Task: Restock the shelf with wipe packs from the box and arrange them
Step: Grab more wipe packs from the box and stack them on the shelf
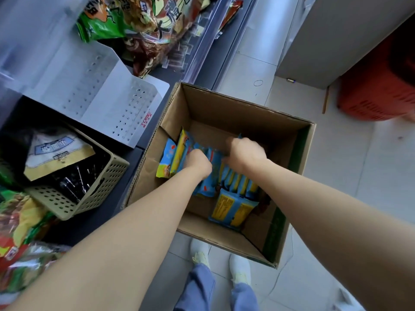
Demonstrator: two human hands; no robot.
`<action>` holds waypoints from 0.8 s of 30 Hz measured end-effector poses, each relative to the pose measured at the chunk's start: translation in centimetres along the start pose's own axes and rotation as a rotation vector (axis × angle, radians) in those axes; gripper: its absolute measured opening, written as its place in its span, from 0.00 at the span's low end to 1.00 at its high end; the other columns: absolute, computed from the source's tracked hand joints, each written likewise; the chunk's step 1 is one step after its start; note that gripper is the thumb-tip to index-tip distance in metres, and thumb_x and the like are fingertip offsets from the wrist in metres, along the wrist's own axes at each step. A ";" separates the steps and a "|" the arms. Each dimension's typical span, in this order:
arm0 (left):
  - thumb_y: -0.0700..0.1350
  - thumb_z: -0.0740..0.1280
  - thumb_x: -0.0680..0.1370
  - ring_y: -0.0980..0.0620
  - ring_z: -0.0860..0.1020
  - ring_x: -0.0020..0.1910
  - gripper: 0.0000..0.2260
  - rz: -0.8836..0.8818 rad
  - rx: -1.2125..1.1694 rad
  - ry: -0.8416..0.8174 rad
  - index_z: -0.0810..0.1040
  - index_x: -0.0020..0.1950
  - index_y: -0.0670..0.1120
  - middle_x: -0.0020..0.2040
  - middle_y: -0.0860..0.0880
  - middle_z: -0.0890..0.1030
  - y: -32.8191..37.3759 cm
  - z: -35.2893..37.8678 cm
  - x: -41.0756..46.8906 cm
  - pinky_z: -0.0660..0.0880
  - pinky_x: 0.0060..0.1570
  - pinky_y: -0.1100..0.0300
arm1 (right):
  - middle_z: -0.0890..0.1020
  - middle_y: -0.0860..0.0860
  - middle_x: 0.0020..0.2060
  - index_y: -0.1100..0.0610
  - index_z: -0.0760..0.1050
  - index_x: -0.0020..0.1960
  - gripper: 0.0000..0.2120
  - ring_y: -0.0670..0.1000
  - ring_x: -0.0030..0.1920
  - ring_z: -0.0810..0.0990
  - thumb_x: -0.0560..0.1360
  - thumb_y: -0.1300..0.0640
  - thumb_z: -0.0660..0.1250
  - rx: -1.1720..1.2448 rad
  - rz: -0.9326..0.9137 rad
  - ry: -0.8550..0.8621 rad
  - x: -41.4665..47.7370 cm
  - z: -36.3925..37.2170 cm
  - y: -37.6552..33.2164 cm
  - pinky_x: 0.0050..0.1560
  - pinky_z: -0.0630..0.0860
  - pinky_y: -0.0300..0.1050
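Observation:
An open cardboard box (251, 113) stands on the floor below me with several blue-and-yellow wipe packs (233, 208) inside, most standing on edge in a row. Both arms reach down into it. My left hand (198, 161) is curled among the packs at the left of the row and grips them. My right hand (244, 151) is down on the packs at the middle of the row, fingers bent over their tops; the fingertips are hidden. One pack lies flat at the box's near side.
White perforated shelf dividers (107, 97) stand on the shelf to the left. A beige perforated basket (89, 194) holds dark items, with snack bags around it. A red crate (379, 90) sits on the tiled floor at right. My feet are just below the box.

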State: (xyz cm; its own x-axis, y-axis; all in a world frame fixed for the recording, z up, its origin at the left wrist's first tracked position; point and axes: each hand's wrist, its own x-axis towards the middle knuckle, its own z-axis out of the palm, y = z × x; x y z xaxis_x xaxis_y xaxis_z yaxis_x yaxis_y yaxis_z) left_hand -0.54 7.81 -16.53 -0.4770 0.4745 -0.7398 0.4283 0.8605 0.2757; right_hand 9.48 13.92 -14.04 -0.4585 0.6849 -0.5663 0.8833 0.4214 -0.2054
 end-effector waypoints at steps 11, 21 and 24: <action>0.39 0.65 0.76 0.43 0.76 0.53 0.07 0.088 -0.031 0.171 0.72 0.53 0.43 0.57 0.43 0.78 -0.7 -3.4 -2.5 0.74 0.50 0.52 | 0.78 0.57 0.58 0.59 0.75 0.59 0.14 0.60 0.59 0.77 0.75 0.57 0.64 0.083 0.163 0.041 -0.1 0.4 -2.0 0.51 0.75 0.46; 0.41 0.64 0.77 0.44 0.78 0.52 0.10 0.173 -0.307 0.340 0.74 0.57 0.40 0.54 0.45 0.79 1.2 -10.7 -10.8 0.75 0.46 0.55 | 0.77 0.51 0.36 0.49 0.71 0.53 0.12 0.58 0.31 0.82 0.74 0.61 0.57 0.453 0.015 0.208 -7.0 -8.2 -1.8 0.37 0.79 0.49; 0.39 0.63 0.77 0.44 0.75 0.45 0.03 0.200 -0.371 0.391 0.73 0.48 0.41 0.46 0.45 0.75 2.2 -13.7 -15.2 0.69 0.42 0.56 | 0.78 0.55 0.41 0.45 0.58 0.70 0.28 0.58 0.30 0.79 0.74 0.62 0.60 0.562 -0.050 0.204 -10.7 -12.4 -2.0 0.27 0.76 0.46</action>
State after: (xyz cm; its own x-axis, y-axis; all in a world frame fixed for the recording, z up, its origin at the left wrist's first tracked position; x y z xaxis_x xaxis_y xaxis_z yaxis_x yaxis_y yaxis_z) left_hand -2.87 5.09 3.71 -0.6929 0.6070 -0.3892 0.2747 0.7213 0.6359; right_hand 11.39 13.12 2.36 -0.4607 0.7965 -0.3917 0.7513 0.1150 -0.6499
